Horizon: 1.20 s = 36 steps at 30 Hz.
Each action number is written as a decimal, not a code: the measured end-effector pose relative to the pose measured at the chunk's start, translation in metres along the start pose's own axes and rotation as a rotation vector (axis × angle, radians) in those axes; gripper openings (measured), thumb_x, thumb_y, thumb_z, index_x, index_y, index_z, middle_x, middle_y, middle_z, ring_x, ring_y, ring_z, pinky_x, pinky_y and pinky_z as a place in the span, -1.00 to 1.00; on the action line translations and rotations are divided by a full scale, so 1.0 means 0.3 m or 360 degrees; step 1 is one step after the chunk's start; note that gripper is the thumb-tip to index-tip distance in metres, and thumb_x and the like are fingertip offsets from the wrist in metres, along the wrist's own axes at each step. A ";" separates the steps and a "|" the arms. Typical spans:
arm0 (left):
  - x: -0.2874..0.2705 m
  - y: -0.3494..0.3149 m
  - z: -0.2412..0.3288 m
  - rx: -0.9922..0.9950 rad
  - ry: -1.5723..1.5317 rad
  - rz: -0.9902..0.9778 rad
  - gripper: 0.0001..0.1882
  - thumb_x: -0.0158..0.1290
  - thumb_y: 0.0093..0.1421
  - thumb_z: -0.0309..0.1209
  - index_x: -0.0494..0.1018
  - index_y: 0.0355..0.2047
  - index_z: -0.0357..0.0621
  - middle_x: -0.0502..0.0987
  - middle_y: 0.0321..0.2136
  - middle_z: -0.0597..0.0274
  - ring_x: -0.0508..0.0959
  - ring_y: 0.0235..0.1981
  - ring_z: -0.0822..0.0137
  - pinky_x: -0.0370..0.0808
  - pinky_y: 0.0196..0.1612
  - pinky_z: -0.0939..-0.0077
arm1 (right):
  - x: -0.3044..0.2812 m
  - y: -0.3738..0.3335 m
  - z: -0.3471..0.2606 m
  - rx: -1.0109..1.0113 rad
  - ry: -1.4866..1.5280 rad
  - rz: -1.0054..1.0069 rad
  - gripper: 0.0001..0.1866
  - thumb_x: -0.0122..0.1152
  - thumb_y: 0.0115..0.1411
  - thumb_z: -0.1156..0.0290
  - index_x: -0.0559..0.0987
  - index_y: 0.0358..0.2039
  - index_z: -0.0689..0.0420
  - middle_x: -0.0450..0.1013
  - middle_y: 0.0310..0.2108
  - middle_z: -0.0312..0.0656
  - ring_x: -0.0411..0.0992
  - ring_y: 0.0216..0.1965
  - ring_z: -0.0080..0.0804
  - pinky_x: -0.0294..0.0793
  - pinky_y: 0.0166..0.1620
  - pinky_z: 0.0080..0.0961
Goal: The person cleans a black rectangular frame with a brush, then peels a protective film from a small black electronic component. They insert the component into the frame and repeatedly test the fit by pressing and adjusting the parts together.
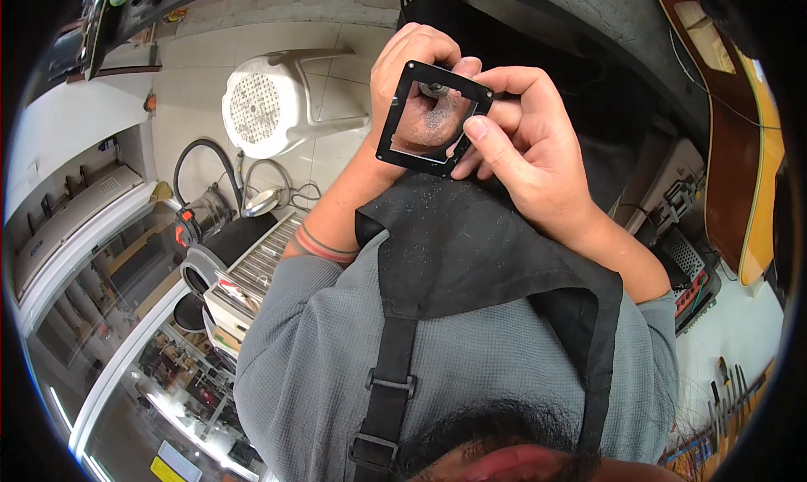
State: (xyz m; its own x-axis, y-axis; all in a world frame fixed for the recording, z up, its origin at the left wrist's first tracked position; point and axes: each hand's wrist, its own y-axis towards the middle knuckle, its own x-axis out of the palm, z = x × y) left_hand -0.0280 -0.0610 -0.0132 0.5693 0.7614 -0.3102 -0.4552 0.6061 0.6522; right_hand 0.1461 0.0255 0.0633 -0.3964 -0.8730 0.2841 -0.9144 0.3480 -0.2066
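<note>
A flat black square frame (398,112), with small fixings at its corners and a cut-out middle, is held up over my lap at a tilt. My left hand (409,52) is closed around the frame's far left side from behind; its palm shows through the cut-out, smeared with grey dust. A small dark round part (433,89) shows at the top of the opening; I cannot tell whether it is held. My right hand (538,150) pinches the right side of the frame between thumb and fingers. The inner edge near my right thumb looks uneven.
Pale specks dot my black apron (471,247). A white plastic stool (256,110) lies to the left on the tiled floor, near a vacuum hose (202,158). A guitar body (731,137) stands at the right. Several hand tools (731,398) sit at the lower right.
</note>
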 end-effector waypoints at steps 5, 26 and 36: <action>-0.001 0.010 0.011 0.0010 0.0006 -0.0061 -0.74 0.42 0.11 -0.49 0.48 -0.40 -0.12 0.54 -0.49 0.20 0.52 -0.49 0.12 0.47 -0.37 0.29 | 0.001 0.002 0.005 -0.0029 -0.0007 -0.0017 -0.60 0.15 0.58 0.46 0.28 0.29 0.25 0.66 -0.08 -0.11 0.69 -0.31 -0.47 0.56 -0.29 -0.66; -0.006 0.011 0.016 -0.0014 -0.0045 -0.0138 -0.73 0.42 0.12 -0.42 0.47 -0.42 -0.11 0.55 -0.49 0.23 0.51 -0.47 0.14 0.45 -0.37 0.30 | 0.005 0.005 0.005 -0.0036 -0.0007 -0.0023 -0.60 0.16 0.57 0.47 0.28 0.29 0.26 0.64 -0.14 -0.13 0.69 -0.33 -0.47 0.56 -0.31 -0.67; -0.001 0.002 0.006 -0.0038 0.0012 -0.0043 -0.75 0.40 0.12 -0.44 0.48 -0.41 -0.13 0.55 -0.49 0.20 0.53 -0.47 0.12 0.48 -0.36 0.29 | 0.012 0.004 -0.001 -0.0013 0.0087 0.0043 -0.65 0.18 0.53 0.55 0.34 0.23 0.27 0.62 -0.26 -0.16 0.65 -0.35 -0.54 0.66 -0.22 -0.60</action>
State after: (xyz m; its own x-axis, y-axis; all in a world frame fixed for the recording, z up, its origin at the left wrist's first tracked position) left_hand -0.0273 -0.0611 -0.0115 0.5763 0.7465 -0.3326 -0.4560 0.6315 0.6272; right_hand 0.1435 0.0228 0.0644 -0.4247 -0.8432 0.3295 -0.9039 0.3743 -0.2072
